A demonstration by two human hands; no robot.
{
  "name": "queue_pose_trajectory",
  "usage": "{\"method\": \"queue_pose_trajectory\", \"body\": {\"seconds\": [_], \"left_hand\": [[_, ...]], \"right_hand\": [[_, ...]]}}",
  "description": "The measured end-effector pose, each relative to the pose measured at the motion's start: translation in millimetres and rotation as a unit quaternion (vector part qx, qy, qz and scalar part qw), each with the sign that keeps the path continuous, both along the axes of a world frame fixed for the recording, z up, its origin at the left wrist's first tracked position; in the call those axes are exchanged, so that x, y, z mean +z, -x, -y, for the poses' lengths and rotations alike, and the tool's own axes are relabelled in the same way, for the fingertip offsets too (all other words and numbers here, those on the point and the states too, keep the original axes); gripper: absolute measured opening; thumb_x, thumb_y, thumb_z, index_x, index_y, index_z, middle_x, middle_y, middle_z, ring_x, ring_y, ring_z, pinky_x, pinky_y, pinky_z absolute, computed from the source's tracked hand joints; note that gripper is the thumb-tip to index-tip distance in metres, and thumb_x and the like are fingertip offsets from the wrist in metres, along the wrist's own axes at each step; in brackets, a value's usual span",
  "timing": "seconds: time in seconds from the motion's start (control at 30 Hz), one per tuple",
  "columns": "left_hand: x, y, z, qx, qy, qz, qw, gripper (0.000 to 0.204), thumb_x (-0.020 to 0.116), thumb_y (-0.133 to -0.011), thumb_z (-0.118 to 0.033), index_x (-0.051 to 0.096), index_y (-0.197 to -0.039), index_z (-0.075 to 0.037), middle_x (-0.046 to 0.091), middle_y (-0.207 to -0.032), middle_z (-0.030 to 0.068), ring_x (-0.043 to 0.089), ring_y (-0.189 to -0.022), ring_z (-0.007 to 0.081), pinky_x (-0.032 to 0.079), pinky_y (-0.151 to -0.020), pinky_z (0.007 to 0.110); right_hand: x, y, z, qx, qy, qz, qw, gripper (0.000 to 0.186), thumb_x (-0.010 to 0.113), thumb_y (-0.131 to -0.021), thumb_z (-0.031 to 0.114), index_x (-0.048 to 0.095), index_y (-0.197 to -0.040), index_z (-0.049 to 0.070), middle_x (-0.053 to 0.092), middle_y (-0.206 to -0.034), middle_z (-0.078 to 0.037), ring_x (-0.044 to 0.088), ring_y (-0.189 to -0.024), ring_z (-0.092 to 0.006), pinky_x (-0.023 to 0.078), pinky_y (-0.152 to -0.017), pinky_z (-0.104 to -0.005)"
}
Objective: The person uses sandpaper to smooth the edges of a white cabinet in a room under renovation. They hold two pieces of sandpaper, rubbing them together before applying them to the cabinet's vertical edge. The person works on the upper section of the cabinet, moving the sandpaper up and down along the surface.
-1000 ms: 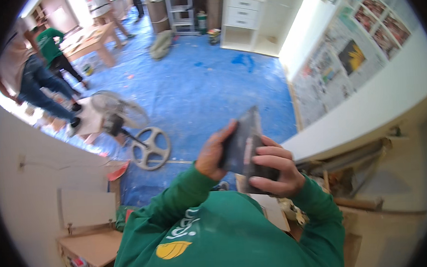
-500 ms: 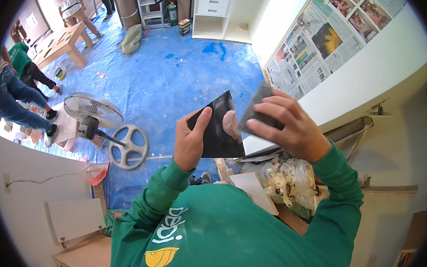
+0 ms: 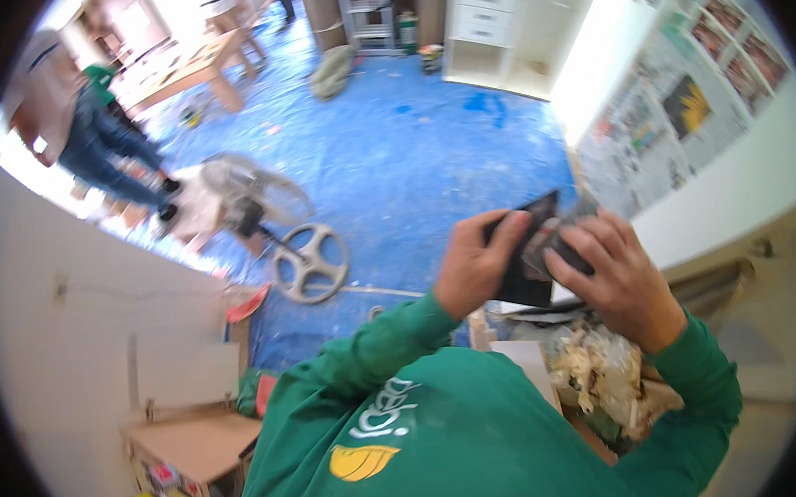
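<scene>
Nearest: wearer's green sweatshirt [image 3: 500,433], yellow emblem on the chest. Near left, a wooden table [image 3: 195,438]; near right, a clear plastic bag [image 3: 611,377] with crumpled pale scraps, below the right wrist.

Just beyond the torso, right of centre, both hands raised and close together. Left hand [image 3: 475,264] pinches a flat dark plate [image 3: 526,288], thumb over its upper face, fingers largely hidden underneath; plate held tilted above the floor. Right hand [image 3: 613,267] closed around a second dark piece [image 3: 570,253], fingers curled over it. This piece overlaps the plate in view; motion blur, cannot tell whether the two touch.

Farther, left of the hands: a standing fan [image 3: 258,189] on a spoked round base [image 3: 310,263], leaning left. Blue sheeting [image 3: 392,158] spread across the floor. Far left, a person in jeans [image 3: 104,143] stands beside the fan. Right wall carries newspaper sheets [image 3: 651,137].

Farthest: a wooden workbench [image 3: 221,88] to the left, a stepladder [image 3: 368,18] near the middle, a white drawer cabinet [image 3: 485,29] to its right.
</scene>
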State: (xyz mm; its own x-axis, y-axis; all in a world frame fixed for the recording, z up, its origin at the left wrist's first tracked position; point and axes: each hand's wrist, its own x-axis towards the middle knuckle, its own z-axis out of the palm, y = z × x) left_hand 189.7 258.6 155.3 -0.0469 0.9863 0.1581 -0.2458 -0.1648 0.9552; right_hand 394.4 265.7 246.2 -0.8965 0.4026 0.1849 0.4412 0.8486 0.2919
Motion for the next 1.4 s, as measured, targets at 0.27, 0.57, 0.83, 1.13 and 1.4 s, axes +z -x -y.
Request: {"method": "queue_pose_trajectory", "body": {"seconds": [0.27,0.57,0.83,1.13,1.4], "left_hand": [[-17.1,11.0,-10.5,-0.013,-0.017,0.006,1.000,0.037,0.060,-0.102,-0.029,0.070,-0.103,0.006,0.072,-0.081,0.0112,0.061,-0.072,0.0090,0.052,-0.066,0.028],[-32.8,29.7,-7.4,-0.131,0.225,0.444,0.857,0.042,0.057,-0.102,-0.036,0.060,-0.125,-0.001,0.071,-0.106,0.0111,0.072,-0.089,0.0198,0.060,-0.080,0.034],[-44.7,80.9,-18.1,-0.036,0.207,0.448,0.869,0.041,0.055,-0.104,-0.037,0.064,-0.121,-0.001,0.072,-0.106,0.0099,0.071,-0.087,0.0212,0.057,-0.081,0.036],[-52.4,126.7,-55.8,-0.029,0.112,0.476,0.872,0.040,0.058,-0.104,-0.035,0.059,-0.128,-0.003,0.067,-0.122,0.0103,0.068,-0.107,0.0219,0.055,-0.095,0.039],[-60.5,154.4,-46.0,-0.130,0.154,0.388,0.899,0.040,0.054,-0.106,-0.034,0.059,-0.127,-0.001,0.067,-0.115,0.0084,0.066,-0.100,0.0186,0.054,-0.085,0.035]], "right_hand": [[2.5,3.3,6.4,0.027,0.052,-0.016,0.998,0.032,0.061,-0.082,0.011,0.064,-0.114,0.011,0.056,-0.117,-0.013,0.055,-0.115,-0.0330,0.044,-0.103,-0.0559],[-79.6,26.1,-11.8,0.113,0.118,-0.319,0.933,0.048,0.076,-0.075,0.001,0.064,-0.118,0.020,0.054,-0.127,-0.012,0.053,-0.120,-0.0326,0.048,-0.105,-0.0580],[-117.7,51.1,-60.1,-0.046,0.254,-0.387,0.885,0.066,0.053,-0.073,-0.018,0.056,-0.133,0.010,0.052,-0.133,-0.015,0.049,-0.127,-0.0345,0.038,-0.113,-0.0449],[-98.8,206.3,1.8,0.061,0.348,-0.821,0.448,0.074,0.038,-0.076,-0.012,0.035,-0.148,0.004,0.050,-0.139,-0.015,0.047,-0.131,-0.0258,0.035,-0.114,-0.0416],[-167.5,217.6,-5.3,-0.199,0.384,-0.714,0.551,0.066,0.037,-0.078,-0.013,0.042,-0.142,0.001,0.049,-0.137,-0.011,0.051,-0.126,-0.0187,0.040,-0.107,-0.0322]]}}
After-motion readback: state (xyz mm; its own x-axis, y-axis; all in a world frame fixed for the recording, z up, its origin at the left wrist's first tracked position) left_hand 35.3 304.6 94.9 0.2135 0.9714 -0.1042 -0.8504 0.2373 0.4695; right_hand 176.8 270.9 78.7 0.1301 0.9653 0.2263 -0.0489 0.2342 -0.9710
